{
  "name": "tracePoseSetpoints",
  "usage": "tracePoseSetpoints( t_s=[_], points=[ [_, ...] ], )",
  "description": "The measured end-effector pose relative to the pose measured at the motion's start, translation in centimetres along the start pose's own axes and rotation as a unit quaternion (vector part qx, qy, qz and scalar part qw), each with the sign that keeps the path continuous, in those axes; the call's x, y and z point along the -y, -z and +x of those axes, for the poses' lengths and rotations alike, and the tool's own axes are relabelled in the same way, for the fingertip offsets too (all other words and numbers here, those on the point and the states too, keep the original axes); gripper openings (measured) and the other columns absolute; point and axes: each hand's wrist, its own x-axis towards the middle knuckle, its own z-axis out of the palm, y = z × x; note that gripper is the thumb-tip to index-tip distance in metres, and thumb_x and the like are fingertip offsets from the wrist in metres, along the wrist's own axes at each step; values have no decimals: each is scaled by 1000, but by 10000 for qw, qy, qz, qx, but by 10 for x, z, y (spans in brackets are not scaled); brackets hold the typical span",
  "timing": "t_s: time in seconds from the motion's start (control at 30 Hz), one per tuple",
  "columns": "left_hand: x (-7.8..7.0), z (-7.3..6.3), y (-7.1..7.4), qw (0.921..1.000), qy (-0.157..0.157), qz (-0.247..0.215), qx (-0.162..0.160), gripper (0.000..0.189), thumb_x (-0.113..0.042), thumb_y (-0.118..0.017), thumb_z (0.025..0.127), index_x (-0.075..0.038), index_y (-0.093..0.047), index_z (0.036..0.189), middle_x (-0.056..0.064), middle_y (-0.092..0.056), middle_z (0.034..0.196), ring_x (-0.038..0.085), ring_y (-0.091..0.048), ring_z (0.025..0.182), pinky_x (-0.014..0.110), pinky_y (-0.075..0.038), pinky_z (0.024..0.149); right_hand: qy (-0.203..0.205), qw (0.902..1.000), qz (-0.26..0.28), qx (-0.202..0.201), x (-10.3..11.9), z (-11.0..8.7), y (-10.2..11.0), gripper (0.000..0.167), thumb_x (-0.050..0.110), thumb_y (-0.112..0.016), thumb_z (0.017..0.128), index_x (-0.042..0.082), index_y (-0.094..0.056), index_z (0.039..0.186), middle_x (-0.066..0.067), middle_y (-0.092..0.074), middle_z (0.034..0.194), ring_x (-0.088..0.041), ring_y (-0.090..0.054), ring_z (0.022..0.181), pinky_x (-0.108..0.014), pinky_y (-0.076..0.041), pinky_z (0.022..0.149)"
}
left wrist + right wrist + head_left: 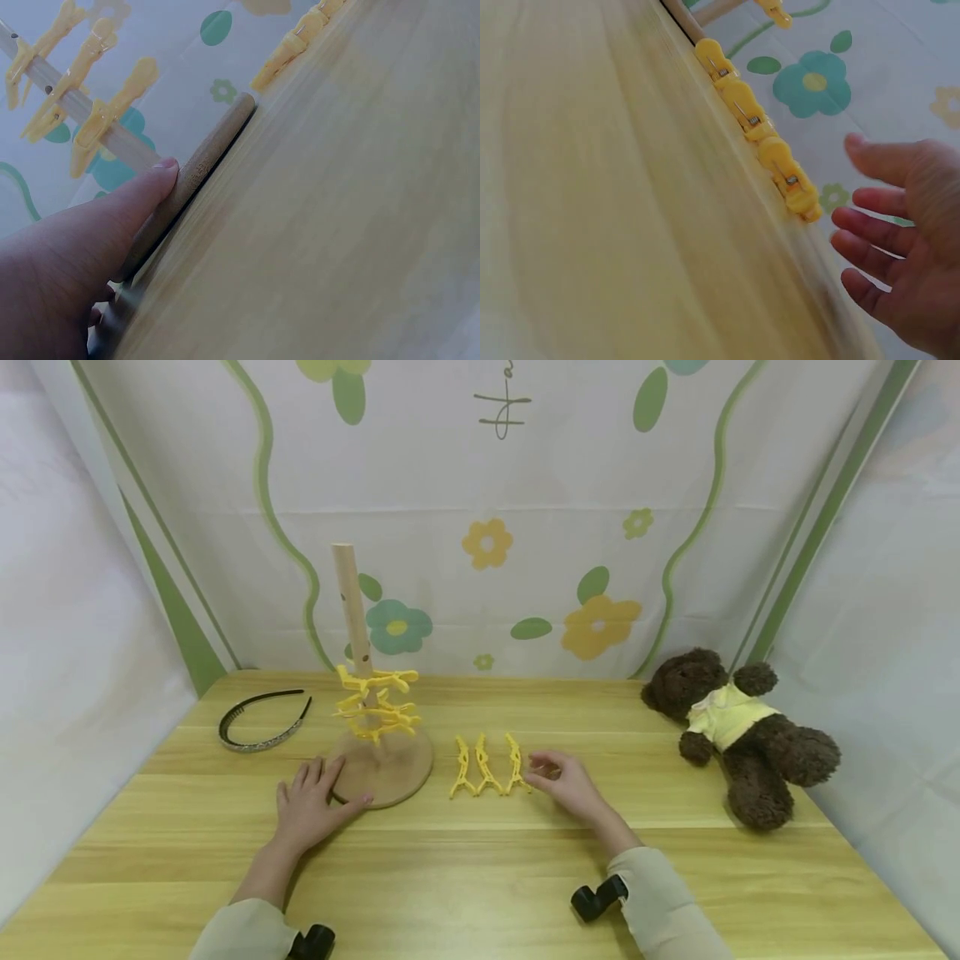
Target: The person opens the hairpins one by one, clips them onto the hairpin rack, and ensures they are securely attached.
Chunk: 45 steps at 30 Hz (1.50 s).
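Observation:
A wooden post [351,610] rises from a round wooden base [390,777], with several yellow spring clips [378,718] fixed around its lower half. My left hand [311,810] lies spread with its thumb and fingertips on the near left edge of the base; in the left wrist view the thumb [142,191] touches the rim. Three more yellow clips [483,767] stand in a row on the table, right of the base. Beside the rightmost clip [787,176] hovers my right hand [566,785], fingers loosely bent and holding nothing.
A dark headband [262,745] with a sparkly band lies at the left of the table [450,877]. On the right a brown teddy bear [731,718] in a yellow shirt lies on its back. A flower-printed cloth [450,468] hangs behind the table's back edge.

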Motion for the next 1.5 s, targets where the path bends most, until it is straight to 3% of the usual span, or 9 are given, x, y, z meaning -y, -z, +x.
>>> tracePoseSetpoints(
  t_s=[0.2, 0.43, 0.7, 0.77, 0.87, 1.0, 1.23, 1.5],
  points=[
    [0, 1, 1, 10000, 6, 22, 30, 85, -62, -51, 73, -5, -30, 134, 30, -21, 133, 46, -11, 121, 66, 0, 86, 168, 9992, -265, 231, -10, -3, -6, 26, 12, -68, 75, -3, -62, 95, -2, -56, 76, -15, -50, 68, -26, -43, 58],
    [0, 0, 0, 10000, 24, 29, 23, 85, -62, -51, 73, -5, -30, 134, 30, -20, 133, 46, -11, 121, 66, 0, 86, -75, 9977, -607, -307, -11, -2, -7, 9, 4, -63, 78, 5, -67, 86, 0, -61, 80, -14, -53, 74, -29, -43, 65],
    [0, 0, 0, 10000, -6, -39, 43, 85, -61, -50, 74, -5, -29, 134, 30, -19, 133, 46, -10, 121, 66, 1, 86, -268, 9917, -822, -953, -15, -1, -4, 10, 5, -62, 78, 3, -68, 86, -4, -61, 81, -17, -54, 75, -32, -43, 65],
    [0, 1, 1, 10000, 0, -51, 52, 85, -61, -51, 74, -5, -29, 134, 30, -19, 133, 46, -10, 121, 66, 1, 86, -248, 9922, -876, -853, -16, 0, -4, 17, 11, -65, 77, 2, -66, 91, -4, -59, 81, -17, -52, 73, -31, -43, 62],
    [-1, 0, 1, 10000, 6, -60, 57, 85, -60, -51, 74, -5, -29, 134, 30, -19, 133, 46, -10, 121, 66, 1, 86, -139, 9909, -1233, -517, -18, 0, -5, 40, 29, -70, 73, 2, -62, 100, -4, -56, 88, -16, -49, 75, -31, -41, 64],
    [-2, -1, 3, 10000, -7, -47, 52, 84, -60, -51, 74, -4, -30, 134, 30, -20, 133, 46, -11, 121, 66, 1, 86, -115, 9833, -1791, -285, -17, 0, -9, 59, 45, -70, 65, 4, -59, 106, -4, -51, 94, -16, -46, 81, -32, -39, 69],
    [-2, 0, 3, 10000, -2, -22, 54, 85, -60, -51, 74, -4, -30, 133, 31, -20, 132, 47, -11, 120, 66, 0, 85, -318, 9785, -1989, -441, -11, 0, -10, 48, 33, -72, 69, 2, -59, 104, -6, -48, 91, -19, -45, 79, -34, -38, 69],
    [-4, -1, 4, 10000, -7, -56, 59, 85, -60, -51, 74, -3, -30, 133, 31, -20, 132, 47, -11, 120, 66, 0, 85, -353, 9875, -1463, -476, -11, 3, -1, 38, 21, -72, 71, -2, -60, 99, -8, -51, 90, -20, -47, 79, -33, -40, 67]
  ],
)
